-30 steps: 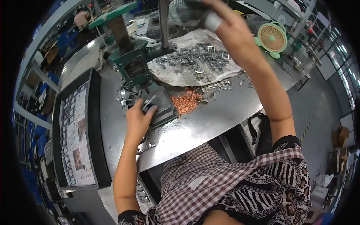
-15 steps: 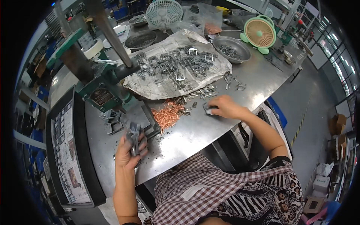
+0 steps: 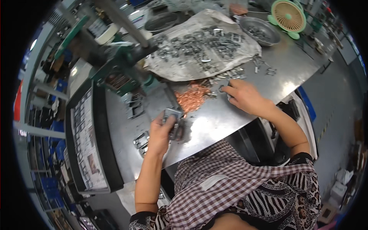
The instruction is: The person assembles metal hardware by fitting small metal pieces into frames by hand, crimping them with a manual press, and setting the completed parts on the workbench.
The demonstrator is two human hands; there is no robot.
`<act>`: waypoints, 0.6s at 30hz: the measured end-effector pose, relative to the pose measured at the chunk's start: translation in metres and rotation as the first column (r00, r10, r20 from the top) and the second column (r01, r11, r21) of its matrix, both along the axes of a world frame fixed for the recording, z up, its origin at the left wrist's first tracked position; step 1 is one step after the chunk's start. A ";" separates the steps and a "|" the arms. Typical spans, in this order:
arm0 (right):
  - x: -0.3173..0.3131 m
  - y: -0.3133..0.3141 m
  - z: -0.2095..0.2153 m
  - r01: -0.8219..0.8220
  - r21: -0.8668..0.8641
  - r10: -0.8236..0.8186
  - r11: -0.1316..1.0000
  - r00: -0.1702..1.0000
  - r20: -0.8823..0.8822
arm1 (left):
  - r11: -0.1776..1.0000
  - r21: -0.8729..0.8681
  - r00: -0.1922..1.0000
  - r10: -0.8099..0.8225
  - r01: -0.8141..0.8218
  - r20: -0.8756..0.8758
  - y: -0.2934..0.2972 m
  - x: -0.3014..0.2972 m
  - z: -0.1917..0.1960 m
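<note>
My left hand (image 3: 158, 134) is closed around metal buckles (image 3: 174, 113), with the thumb across the top one. They are held just above the steel table (image 3: 207, 130), near its front edge. My right hand (image 3: 247, 97) is low over the table, right of a heap of copper-coloured pins (image 3: 193, 99). Its fingers are bent together, with something small and dark at the tips that I cannot make out. More buckles (image 3: 142, 141) lie beside my left wrist. Open metal frames (image 3: 134, 106) rest under the green press (image 3: 119, 78).
Many buckles (image 3: 199, 42) cover a paper sheet (image 3: 172, 73) at the back. Small metal pieces (image 3: 234, 73) lie along its front edge. A metal bowl (image 3: 268, 42) and a fan (image 3: 288, 16) stand back right. A black-rimmed tray (image 3: 100, 153) is at the left.
The view has shifted, so the table appears higher and further right. My left hand has turned, and a buckle's flat face now shows on top. My right hand stays beside the copper-coloured heap.
</note>
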State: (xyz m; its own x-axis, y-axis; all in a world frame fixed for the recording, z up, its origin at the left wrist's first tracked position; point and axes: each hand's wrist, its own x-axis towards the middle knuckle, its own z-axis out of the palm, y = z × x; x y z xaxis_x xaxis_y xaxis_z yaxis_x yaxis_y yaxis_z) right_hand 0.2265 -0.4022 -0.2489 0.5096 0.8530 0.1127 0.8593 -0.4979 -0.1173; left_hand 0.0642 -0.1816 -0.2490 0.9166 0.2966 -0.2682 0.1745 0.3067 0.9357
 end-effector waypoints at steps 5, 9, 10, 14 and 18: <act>-0.041 0.038 0.026 -0.044 0.488 0.385 0.872 0.678 -0.626 | 0.928 0.373 0.989 -0.053 -0.002 0.136 -0.001 -0.019 -0.006; -0.057 0.068 0.017 -0.050 0.646 0.548 0.762 0.582 -0.601 | 0.876 0.479 0.989 -0.019 -0.056 0.149 0.004 -0.023 -0.001; -0.056 0.073 0.017 -0.022 0.627 0.519 0.779 0.583 -0.625 | 0.859 0.504 0.981 -0.013 -0.088 0.193 0.006 -0.025 -0.001; -0.054 0.086 0.012 -0.172 0.681 0.583 0.712 0.686 -0.435 | 0.783 0.614 0.990 0.010 -0.095 0.140 0.011 -0.031 0.004; -0.053 0.090 0.011 -0.212 0.616 0.536 0.758 0.742 -0.403 | 0.685 0.725 0.993 -0.019 -0.073 0.118 0.014 -0.029 0.005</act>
State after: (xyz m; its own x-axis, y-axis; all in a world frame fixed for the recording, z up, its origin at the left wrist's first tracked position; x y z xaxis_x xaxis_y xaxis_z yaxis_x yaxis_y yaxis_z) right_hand 0.1735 -0.3119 -0.2376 0.2687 0.8778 0.3966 0.6687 0.1264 -0.7327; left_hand 0.0354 -0.1679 -0.2442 0.9135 0.3815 0.1414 0.0626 -0.4752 0.8777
